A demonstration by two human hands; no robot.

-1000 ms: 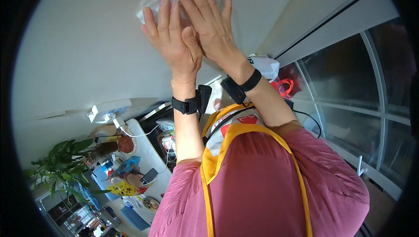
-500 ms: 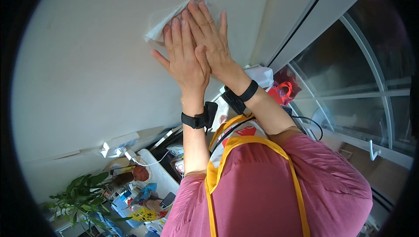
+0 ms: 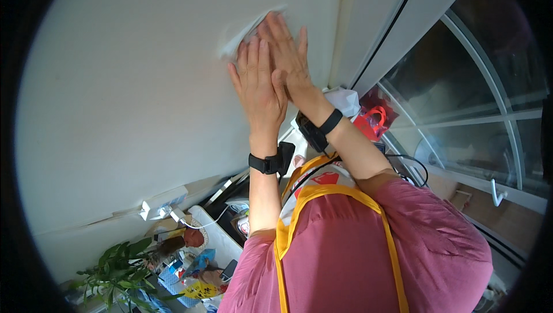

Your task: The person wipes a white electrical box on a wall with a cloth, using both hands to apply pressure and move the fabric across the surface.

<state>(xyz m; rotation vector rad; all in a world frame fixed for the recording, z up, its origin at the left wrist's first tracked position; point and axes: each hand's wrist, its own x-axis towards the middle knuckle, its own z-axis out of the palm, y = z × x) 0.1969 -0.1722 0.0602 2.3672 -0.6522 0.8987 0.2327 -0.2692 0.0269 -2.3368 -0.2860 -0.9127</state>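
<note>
Against the pale wall (image 3: 138, 100) lies a thin white cloth or tissue (image 3: 237, 43), folded along one edge. My right hand (image 3: 290, 62) presses flat over it, fingers stretched upward and the thumb side against my other hand. Just left and slightly lower, my left hand (image 3: 260, 91) is also spread flat, its fingertips on the cloth's lower part and its thumb side overlapping the right hand. Most of the cloth is hidden under the fingers. Each wrist wears a black strap with a small black box.
A vertical corner and a window frame (image 3: 397, 19) stand at the right, with a white handle (image 3: 496, 193). Low on the wall is a socket with a plugged-in adapter (image 3: 177, 215). A leafy plant (image 3: 118, 270), a cluttered table and a red bag (image 3: 371, 123) are below.
Both hands have slid to the right along the wall, toward the corner, carrying the white cloth with them. They are still flat and side by side. The view has shifted slightly.
</note>
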